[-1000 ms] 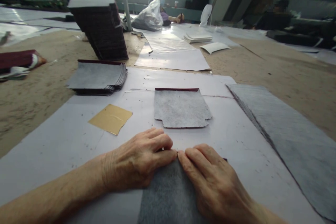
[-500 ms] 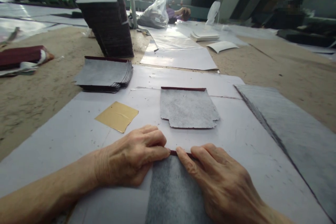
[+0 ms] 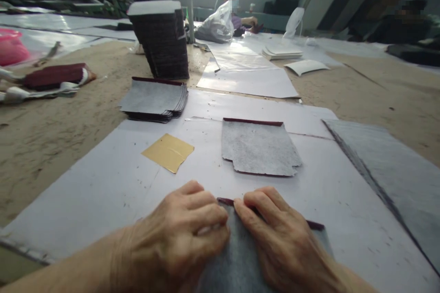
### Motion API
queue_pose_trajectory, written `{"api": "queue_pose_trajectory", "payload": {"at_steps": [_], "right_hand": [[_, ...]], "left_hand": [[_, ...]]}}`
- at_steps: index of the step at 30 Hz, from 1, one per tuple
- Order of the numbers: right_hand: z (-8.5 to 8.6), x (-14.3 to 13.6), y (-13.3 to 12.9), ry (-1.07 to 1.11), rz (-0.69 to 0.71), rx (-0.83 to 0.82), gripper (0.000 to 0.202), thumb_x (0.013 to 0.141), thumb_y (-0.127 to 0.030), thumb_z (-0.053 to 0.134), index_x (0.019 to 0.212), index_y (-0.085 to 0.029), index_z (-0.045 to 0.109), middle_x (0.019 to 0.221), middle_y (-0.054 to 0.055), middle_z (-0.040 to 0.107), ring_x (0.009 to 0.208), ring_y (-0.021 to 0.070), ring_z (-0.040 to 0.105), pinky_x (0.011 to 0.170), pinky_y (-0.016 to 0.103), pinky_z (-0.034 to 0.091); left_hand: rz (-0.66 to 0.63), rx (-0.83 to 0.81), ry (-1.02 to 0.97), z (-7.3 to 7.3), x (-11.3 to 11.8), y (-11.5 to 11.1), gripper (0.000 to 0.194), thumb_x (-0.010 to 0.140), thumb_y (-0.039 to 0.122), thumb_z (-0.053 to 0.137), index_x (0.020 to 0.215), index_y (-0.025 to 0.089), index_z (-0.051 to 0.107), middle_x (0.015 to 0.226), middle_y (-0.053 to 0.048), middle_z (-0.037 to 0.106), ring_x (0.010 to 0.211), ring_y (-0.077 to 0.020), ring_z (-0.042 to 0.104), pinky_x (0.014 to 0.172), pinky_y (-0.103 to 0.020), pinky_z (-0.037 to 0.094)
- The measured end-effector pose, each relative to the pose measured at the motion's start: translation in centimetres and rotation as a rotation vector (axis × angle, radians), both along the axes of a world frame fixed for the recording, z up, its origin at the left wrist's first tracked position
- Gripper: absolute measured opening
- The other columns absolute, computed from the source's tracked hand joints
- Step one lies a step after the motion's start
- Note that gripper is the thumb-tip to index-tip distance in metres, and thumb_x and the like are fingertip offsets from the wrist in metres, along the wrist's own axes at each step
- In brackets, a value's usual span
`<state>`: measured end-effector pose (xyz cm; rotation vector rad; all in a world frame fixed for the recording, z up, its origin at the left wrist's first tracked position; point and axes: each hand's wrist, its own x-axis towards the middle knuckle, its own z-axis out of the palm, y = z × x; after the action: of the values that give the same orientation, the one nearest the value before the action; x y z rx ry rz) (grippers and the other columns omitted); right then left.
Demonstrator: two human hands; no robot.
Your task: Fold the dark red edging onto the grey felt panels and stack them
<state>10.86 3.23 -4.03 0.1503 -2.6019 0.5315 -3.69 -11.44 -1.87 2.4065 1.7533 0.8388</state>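
From the head camera, a person's two bare hands work at one gray piece (image 3: 242,261) at the near edge, on a white sheet (image 3: 99,183) over a table (image 3: 110,55). The left hand (image 3: 185,233), blurred, has its fingers curled in by the piece's left side; whether it grips cannot be told. The right hand (image 3: 285,238) lies over the top edge, fingers bent, pinching the maroon fold (image 3: 225,201). Beyond lie one loose piece (image 3: 261,146), one yellow square (image 3: 168,152) and three stacks: a low stack (image 3: 154,96) and a tall stack (image 3: 163,41) to the left, a wide stack (image 3: 405,178) to the right. Two other people sit further back. Half a second ago the left thumb touched the fold's left end; now that end is bare and the left hand is nearer the viewer. The fold's right end now shows past the right hand, and a pink object (image 3: 12,48) has entered at far left. The pieces look like matte, mottled cloth with maroon edges; the loose one has notched lower corners. The square is smooth and creased, the sheet flecked with dark lint.
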Motion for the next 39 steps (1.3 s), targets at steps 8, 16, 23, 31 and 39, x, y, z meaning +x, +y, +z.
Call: {"api": "queue_pose_trajectory", "payload": {"at_steps": [8,16,23,31,39], "right_hand": [[0.4,-0.5,0.5,-0.075,0.032,0.007,0.040,0.080,-0.004,0.038,0.117,-0.010,0.051,0.082,0.008,0.047,0.075,0.0173,0.045,0.059,0.032,0.047],[0.1,-0.4,0.5,-0.104,0.037,0.054,0.042,0.081,-0.005,0.038,0.120,-0.011,0.051,0.084,0.009,0.044,0.078,0.0183,0.044,0.060,0.033,0.046],[0.3,-0.6,0.3,-0.117,0.023,0.050,0.044,0.080,-0.005,0.037,0.116,-0.019,0.055,0.081,0.006,0.043,0.074,0.0173,0.043,0.059,0.033,0.045],[1.4,-0.1,0.7,-0.037,-0.017,-0.033,0.034,0.083,-0.006,0.040,0.109,-0.019,0.058,0.082,0.005,0.052,0.074,0.0140,0.049,0.062,0.026,0.046],[1.3,1.0,1.1,-0.196,-0.296,0.018,0.004,0.075,-0.012,0.056,0.078,-0.015,0.058,0.077,0.006,0.056,0.074,0.0190,0.050,0.065,0.033,0.044]], "left_hand": [[0.259,0.263,0.002,-3.6,3.0,-1.4,0.025,0.082,0.012,0.039,0.094,0.011,0.060,0.086,-0.009,0.061,0.076,-0.0198,0.054,0.064,-0.034,0.045],[0.262,0.174,0.094,-2.6,2.9,-1.3,0.023,0.081,0.011,0.041,0.093,0.010,0.060,0.079,-0.010,0.060,0.074,-0.0197,0.054,0.064,-0.034,0.045],[0.253,0.227,0.093,-3.7,2.8,-1.3,0.025,0.082,0.013,0.037,0.092,0.010,0.059,0.081,-0.010,0.058,0.078,-0.0208,0.054,0.065,-0.035,0.044],[0.238,0.073,0.031,-2.2,3.0,-1.5,0.019,0.080,0.013,0.039,0.083,0.012,0.058,0.083,-0.009,0.057,0.077,-0.0203,0.051,0.065,-0.035,0.044],[0.247,-0.044,-0.123,-0.5,3.1,-2.0,0.027,0.079,0.007,0.043,0.104,0.013,0.053,0.100,-0.009,0.054,0.089,-0.0200,0.050,0.077,-0.038,0.044]]}}
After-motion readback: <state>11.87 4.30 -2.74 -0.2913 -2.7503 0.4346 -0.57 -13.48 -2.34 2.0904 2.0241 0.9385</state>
